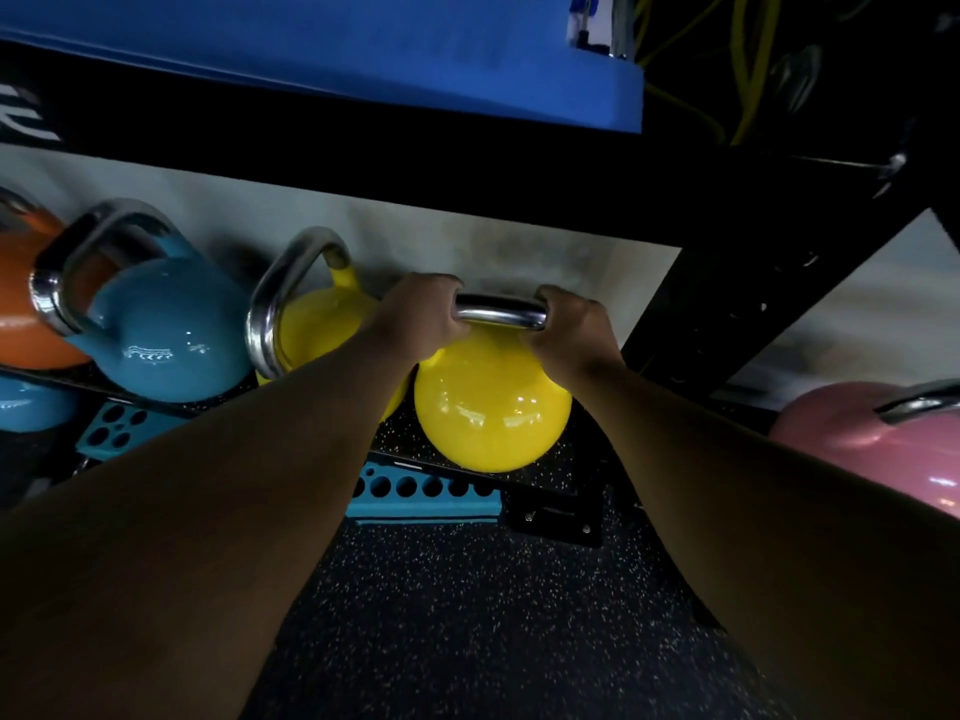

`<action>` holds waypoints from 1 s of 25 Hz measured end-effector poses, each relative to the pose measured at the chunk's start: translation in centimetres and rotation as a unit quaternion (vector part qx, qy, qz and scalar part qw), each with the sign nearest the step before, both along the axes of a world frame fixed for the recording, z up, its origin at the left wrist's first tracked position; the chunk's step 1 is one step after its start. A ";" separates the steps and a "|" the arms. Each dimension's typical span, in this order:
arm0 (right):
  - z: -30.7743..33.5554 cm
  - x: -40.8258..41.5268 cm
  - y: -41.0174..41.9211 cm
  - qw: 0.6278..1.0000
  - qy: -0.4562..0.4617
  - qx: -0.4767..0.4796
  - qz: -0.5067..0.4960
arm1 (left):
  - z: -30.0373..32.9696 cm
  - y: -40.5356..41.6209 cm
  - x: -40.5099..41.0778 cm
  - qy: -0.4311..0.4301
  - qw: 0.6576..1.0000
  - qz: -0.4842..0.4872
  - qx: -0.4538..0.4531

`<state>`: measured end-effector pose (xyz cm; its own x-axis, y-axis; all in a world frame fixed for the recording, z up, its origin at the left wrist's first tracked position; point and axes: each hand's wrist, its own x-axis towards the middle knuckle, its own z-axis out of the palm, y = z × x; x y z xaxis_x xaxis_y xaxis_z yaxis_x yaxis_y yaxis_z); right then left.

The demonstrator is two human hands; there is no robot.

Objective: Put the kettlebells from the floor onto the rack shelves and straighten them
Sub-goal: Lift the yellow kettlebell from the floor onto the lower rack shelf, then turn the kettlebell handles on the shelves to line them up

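Far left on rack shelf (467, 472): orange kettlebell (26, 324), blue kettlebell (166, 335), second yellow kettlebell (322, 319). Left hand (415, 317), fingers curled tight round steel handle (501, 312) of yellow kettlebell (491, 407) at shelf's right end. Right hand (571, 324) wrapped likewise. Pink kettlebell (883, 444) far right.

My left hand (415, 317) and right hand (571, 324) grip the round yellow kettlebell (491, 407) at the low rack shelf's (540, 470) front edge. Another yellow kettlebell (317, 324) sits just left, then a teal kettlebell (166, 330). Right, past the rack's black metal upright (753, 304), there's a pink kettlebell (878, 444).
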<state>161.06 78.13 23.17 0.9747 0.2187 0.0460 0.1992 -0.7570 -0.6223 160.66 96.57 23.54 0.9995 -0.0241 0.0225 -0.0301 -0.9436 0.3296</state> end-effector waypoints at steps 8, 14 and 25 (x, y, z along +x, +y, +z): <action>2.6 -5.7 -3.5 0.996 -0.034 0.022 0.074 | 1.9 -2.8 -6.2 -0.103 0.991 -0.026 0.086; 3.1 -13.0 -15.8 0.990 -0.056 0.011 0.131 | 3.0 -13.6 -12.0 -0.109 0.984 -0.056 0.127; 5.7 -24.0 -51.4 0.979 -0.097 -0.173 -0.055 | 4.1 -46.6 -16.9 -0.048 0.970 -0.216 0.096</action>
